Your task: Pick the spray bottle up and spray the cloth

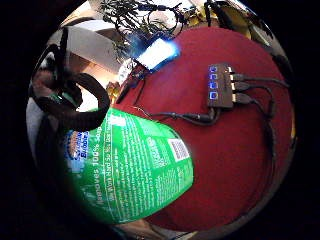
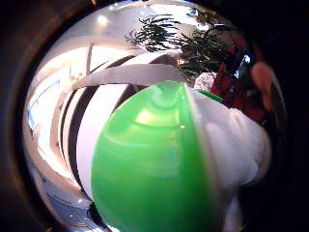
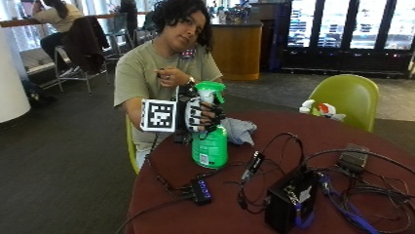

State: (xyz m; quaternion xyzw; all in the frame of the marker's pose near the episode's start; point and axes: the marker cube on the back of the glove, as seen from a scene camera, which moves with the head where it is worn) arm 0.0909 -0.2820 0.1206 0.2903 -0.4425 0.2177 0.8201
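Note:
In the outside view a green spray bottle (image 3: 210,145) with a white label and a green trigger head (image 3: 210,90) stands on the round dark red table (image 3: 363,139). My gloved right hand (image 3: 201,114) grips the bottle's neck just below the head, fingers curled round it. A grey-blue cloth (image 3: 238,130) lies bunched on the table right behind the bottle. The little finger side palm view shows the bottle's green labelled body (image 1: 132,167) close up above the red table (image 1: 225,165). The thumb side palm view is filled by the green shoulder (image 2: 149,169) and white part (image 2: 236,145) of the bottle.
A small black hub with blue lights (image 3: 198,189) lies on the table in front of the bottle, with cables running off it. A black box (image 3: 292,200) and tangled cables (image 3: 363,195) fill the table's right side. A yellow-green chair (image 3: 348,100) stands behind the table.

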